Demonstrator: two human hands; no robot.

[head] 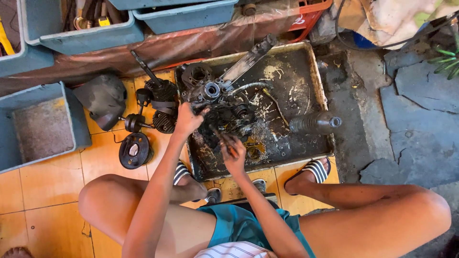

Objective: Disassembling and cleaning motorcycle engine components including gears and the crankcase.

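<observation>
My right hand [233, 154] grips a thin tool near the tray's [319, 81] front edge, working the engine block [224, 107] at mid-tray. My left hand [188, 119] closes on the block, steadying it. The tray catches grime; a bottle [315, 123] lies right.

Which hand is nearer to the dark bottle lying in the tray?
The right hand: it is left of and below the bottle. The left hand is farther left, on the engine part.

Engine block [220, 102] in tray [313, 81] — pulley [135, 150] left, on floor [43, 191].
</observation>
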